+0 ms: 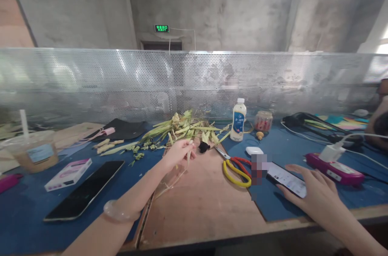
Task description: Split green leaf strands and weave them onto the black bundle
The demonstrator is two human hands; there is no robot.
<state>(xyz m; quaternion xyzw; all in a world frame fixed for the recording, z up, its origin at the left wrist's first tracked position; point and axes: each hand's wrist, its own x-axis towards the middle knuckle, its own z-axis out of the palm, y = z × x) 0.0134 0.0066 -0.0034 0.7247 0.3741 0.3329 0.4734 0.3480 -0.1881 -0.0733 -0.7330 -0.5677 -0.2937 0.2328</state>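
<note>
My left hand (178, 152) reaches forward over the wooden board (206, 203), its fingers pinched on a pale leaf strip (188, 155) that hangs down toward the board. Just beyond it lies a heap of green and yellow leaf strips (182, 127). My right hand (315, 187) rests with fingers spread beside a lit smartphone (286, 178) on the blue table cover, its fingertips at the phone's near edge. Yellow and red scissors (236, 166) lie between the two hands. A bangle (119, 212) circles my left wrist.
A dark phone (85, 191), a pink box (68, 174) and a lidded drink cup (32, 151) sit at left. A white bottle (238, 120), a small jar (263, 121), white earbuds case (254, 150), a pink power strip (335, 168) with cables lie right. A perforated metal screen (194, 82) closes the back.
</note>
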